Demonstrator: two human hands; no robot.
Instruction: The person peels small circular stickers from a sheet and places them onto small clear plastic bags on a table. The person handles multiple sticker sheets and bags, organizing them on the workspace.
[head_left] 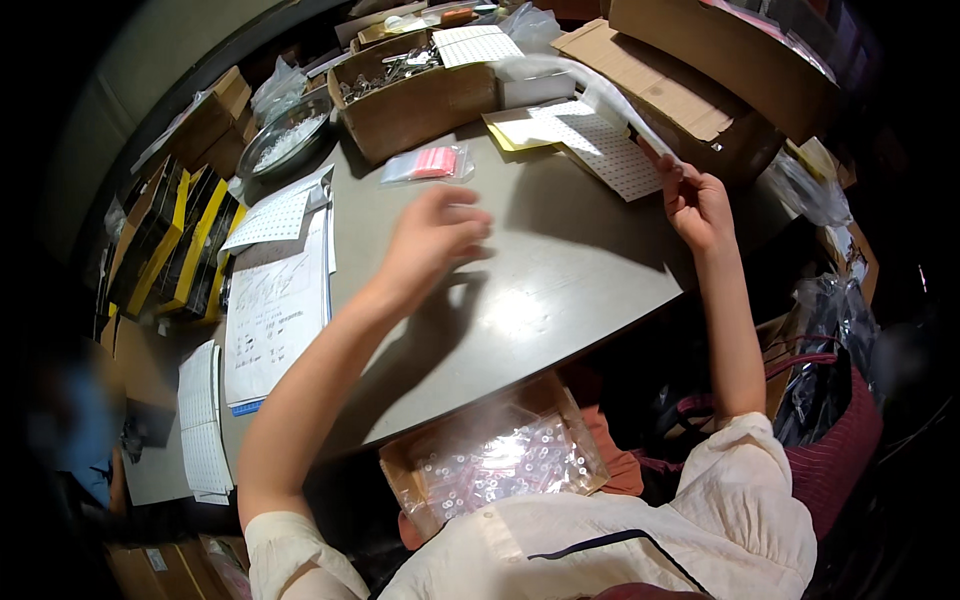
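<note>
My right hand (pixel 697 205) pinches the near edge of a lifted, curling white sheet (pixel 607 100) at the right of the table. Beneath and beside that sheet lies another white sheet printed with rows of small marks (pixel 598 142), with a yellow-edged sheet (pixel 515 132) next to it. Over the middle of the table hangs my left hand (pixel 440 238), its fingers loosely bent and apart, holding nothing. Just beyond it lies a clear bag with pink-red bags (pixel 433 162). In front of my body, an open cardboard box (pixel 402 482) holds clear bags with small white rings.
A cardboard box of metal parts (pixel 420 108) stands at the back, beside a bowl of small white pieces (pixel 290 142). Papers (pixel 275 310) and marked sheets (pixel 205 425) lie at left. Large cartons (pixel 690 95) crowd the far right. A person in blue (pixel 85 400) is at far left.
</note>
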